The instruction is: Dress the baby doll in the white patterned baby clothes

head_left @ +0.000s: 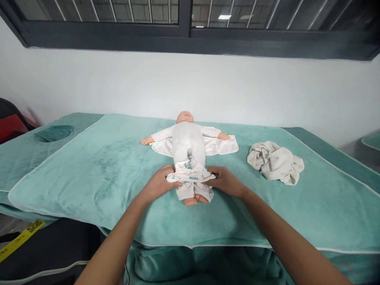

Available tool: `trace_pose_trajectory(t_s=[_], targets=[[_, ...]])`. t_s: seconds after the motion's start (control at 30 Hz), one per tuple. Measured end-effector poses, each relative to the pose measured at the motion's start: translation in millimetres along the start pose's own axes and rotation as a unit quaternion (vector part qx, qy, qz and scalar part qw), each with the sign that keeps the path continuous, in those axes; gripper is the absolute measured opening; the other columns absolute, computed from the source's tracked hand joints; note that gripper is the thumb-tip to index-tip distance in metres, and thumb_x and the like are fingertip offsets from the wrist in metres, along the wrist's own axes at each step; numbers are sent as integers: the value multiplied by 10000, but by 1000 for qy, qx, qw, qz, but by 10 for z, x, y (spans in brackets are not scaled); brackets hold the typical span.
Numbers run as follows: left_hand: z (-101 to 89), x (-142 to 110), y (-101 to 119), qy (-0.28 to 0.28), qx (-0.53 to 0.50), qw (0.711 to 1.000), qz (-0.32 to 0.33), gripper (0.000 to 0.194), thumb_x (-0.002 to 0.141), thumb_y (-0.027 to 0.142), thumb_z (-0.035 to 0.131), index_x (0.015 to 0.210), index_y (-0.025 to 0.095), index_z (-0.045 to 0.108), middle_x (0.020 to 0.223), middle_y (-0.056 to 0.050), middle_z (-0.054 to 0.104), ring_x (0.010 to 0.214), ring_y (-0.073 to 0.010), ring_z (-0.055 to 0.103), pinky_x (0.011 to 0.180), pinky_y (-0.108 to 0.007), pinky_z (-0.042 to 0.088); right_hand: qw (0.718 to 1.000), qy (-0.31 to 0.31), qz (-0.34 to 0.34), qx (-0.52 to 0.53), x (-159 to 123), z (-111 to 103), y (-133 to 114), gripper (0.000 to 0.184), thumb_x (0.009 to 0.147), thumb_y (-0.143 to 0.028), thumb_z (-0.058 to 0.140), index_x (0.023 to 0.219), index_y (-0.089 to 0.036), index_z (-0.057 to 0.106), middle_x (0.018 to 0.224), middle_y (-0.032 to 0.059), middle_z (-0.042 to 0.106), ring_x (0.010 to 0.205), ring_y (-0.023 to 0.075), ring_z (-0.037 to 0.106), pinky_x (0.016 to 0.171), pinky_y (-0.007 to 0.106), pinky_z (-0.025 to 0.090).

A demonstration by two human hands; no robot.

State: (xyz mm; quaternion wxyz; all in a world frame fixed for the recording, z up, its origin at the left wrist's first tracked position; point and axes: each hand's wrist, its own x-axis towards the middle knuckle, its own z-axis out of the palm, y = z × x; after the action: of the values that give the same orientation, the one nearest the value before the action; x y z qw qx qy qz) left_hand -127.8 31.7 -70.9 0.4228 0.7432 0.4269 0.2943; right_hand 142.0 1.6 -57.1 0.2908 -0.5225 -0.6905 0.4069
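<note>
A baby doll (187, 138) lies on its back on the green bed cover, head toward the wall and feet toward me. Its arms are spread in white sleeves, with an opened white top beneath the body. Small white patterned pants (191, 174) are bunched around its lower legs, and the bare feet stick out below the cuffs. My left hand (162, 182) pinches the left side of the pants. On the opposite side, my right hand (227, 181) grips the pants between thumb and fingers.
A crumpled heap of white cloth (276, 161) lies to the right on the green cover (118, 178). A white wall (190, 83) and a dark window frame (190, 41) stand behind the bed. At lower left are a black item with a yellow strap (20, 240) and a pale cable (50, 272).
</note>
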Motion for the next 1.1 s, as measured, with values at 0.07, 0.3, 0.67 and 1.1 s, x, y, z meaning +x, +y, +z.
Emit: trace_pose_trajectory(t_s=[0.07,0.3,0.67,1.1], targets=[[48,-36,48,53,-77,993,-69,329,706,445,716,743,167,544,712,34,523,697,-141,507,644,-253,379,995,-7,44,85,0,18,-25,304,742,-441,689,726,-170,552,680,-26,529,647,128,478,593,244,351],[101,-315,272,41,-127,990,-56,580,683,485,750,1129,209,502,1110,-44,590,1016,-210,574,827,-296,462,991,-57,48,113,-228,-28,-169,465,741,-539,695,1001,-179,553,901,20,607,793,169,555,669,266,421],[149,-567,933,-72,0,994,-87,582,714,316,688,1261,280,494,1165,-42,639,1009,-273,618,827,-367,494,987,-157,28,-21,-561,-24,-667,348,734,-405,719,1012,-210,645,947,44,697,845,245,630,695,305,455],[-370,-279,1165,-84,-38,995,-21,359,826,531,585,984,226,689,1006,-46,686,914,-215,617,712,-279,457,985,-162,-55,4,-319,-562,-814,484,831,-651,549,708,-192,643,729,14,617,666,153,522,636,282,392]])
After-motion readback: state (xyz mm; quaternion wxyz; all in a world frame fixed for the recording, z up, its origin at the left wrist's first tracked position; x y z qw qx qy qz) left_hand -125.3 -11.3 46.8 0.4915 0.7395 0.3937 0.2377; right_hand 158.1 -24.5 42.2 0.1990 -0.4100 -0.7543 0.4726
